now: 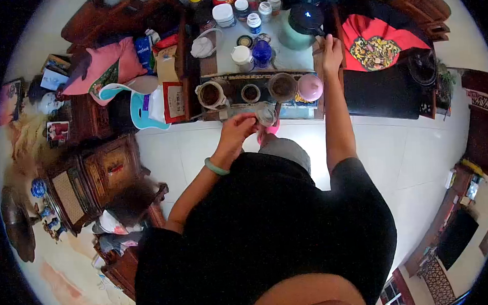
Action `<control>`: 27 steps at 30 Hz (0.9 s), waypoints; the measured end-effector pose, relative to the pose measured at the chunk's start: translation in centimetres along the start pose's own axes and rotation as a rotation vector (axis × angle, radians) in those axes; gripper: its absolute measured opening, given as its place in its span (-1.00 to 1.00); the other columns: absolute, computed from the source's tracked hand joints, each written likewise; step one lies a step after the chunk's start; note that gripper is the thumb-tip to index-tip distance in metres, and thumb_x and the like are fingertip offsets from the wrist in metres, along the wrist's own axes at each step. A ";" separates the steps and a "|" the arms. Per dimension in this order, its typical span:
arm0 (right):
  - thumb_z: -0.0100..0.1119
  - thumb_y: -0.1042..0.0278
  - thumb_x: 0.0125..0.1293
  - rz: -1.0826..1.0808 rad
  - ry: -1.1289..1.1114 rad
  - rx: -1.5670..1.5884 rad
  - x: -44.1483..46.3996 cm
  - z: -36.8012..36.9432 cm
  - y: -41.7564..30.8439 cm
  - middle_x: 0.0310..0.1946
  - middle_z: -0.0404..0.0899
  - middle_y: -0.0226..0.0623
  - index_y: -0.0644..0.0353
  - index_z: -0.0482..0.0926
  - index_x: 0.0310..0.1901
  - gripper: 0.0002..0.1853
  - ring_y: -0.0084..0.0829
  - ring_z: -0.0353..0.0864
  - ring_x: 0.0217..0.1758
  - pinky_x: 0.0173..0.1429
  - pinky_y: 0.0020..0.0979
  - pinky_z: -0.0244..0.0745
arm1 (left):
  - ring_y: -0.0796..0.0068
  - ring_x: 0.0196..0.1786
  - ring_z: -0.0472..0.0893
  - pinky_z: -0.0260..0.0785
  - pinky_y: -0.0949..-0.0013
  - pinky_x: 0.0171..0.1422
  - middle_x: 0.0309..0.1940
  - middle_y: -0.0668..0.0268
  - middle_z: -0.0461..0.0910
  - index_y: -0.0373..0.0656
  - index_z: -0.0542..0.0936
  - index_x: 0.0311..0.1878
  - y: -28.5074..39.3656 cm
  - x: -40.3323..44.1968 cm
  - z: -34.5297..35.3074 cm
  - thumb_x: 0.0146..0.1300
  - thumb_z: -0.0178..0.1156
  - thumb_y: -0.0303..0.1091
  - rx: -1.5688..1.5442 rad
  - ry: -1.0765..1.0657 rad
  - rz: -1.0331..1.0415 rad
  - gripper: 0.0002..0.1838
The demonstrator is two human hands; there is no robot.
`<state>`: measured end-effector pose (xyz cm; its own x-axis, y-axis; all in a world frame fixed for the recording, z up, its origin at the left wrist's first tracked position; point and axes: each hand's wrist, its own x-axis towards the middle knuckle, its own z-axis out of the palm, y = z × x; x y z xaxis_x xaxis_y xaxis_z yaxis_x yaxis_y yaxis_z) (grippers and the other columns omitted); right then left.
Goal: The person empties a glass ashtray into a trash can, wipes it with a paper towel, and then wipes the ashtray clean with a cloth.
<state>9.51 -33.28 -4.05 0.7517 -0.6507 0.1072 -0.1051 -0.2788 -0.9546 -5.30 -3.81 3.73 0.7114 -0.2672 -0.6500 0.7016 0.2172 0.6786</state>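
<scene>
Left hand pinching clear cup; right hand curled at green kettle.

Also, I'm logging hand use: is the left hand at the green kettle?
No, the left hand holds a small clear cup, while the right hand is at the green kettle.

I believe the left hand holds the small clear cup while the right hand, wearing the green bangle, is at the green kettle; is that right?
Not quite: the head view shows the green bangle on the left wrist. The left hand holds the small clear cup, and the right hand is at the green kettle.
</scene>
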 end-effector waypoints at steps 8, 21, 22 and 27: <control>0.21 0.57 0.09 -0.081 -0.555 0.028 -15.0 -6.3 -7.0 -0.35 0.53 -0.35 0.24 0.50 -0.25 -0.83 -0.61 0.50 -0.30 -0.22 -0.54 0.41 | 0.61 -0.38 0.56 0.42 0.50 -0.31 -0.41 0.33 0.62 -0.26 0.62 -0.23 2.0 1.2 0.2 0.09 0.27 -0.39 0.615 -0.136 0.335 -0.81; 0.16 0.64 -0.08 -0.353 -0.373 -0.522 -25.3 -2.1 -10.4 -0.27 0.50 -0.08 0.28 0.41 -0.09 -0.58 -0.07 0.53 -0.19 -0.16 -0.21 0.46 | 0.08 -0.36 0.59 0.41 0.13 -0.27 -0.48 0.11 0.59 -0.18 0.62 -0.51 2.2 1.9 1.4 -0.15 0.32 -0.26 1.219 -0.140 0.821 -0.80; 0.15 0.64 -0.07 -0.373 -0.345 -0.571 -25.4 -1.9 -10.1 -0.29 0.51 -0.09 0.28 0.41 -0.10 -0.61 -0.08 0.53 -0.21 -0.17 -0.20 0.46 | 0.06 -0.35 0.59 0.41 0.10 -0.31 -0.48 0.08 0.59 -0.16 0.58 -0.36 1.9 2.1 1.3 -0.12 0.30 -0.25 1.244 -0.133 0.840 -0.75; 0.16 0.62 -0.06 -0.402 -0.239 -0.611 -24.7 -1.4 -8.6 -0.39 0.52 -0.13 0.26 0.49 -0.23 -0.73 -0.09 0.53 -0.28 -0.23 -0.21 0.44 | 0.07 -0.37 0.59 0.38 0.08 -0.32 -0.48 0.05 0.58 -0.12 0.38 -0.10 2.3 2.2 1.6 -0.02 0.25 -0.29 1.124 -0.155 0.728 -0.60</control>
<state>-9.08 -15.76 1.93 0.9212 -0.2657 0.2842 -0.0828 -0.8477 -0.5240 -2.17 -5.42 4.42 0.8409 -0.5403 -0.0305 -0.2963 -0.5070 0.8094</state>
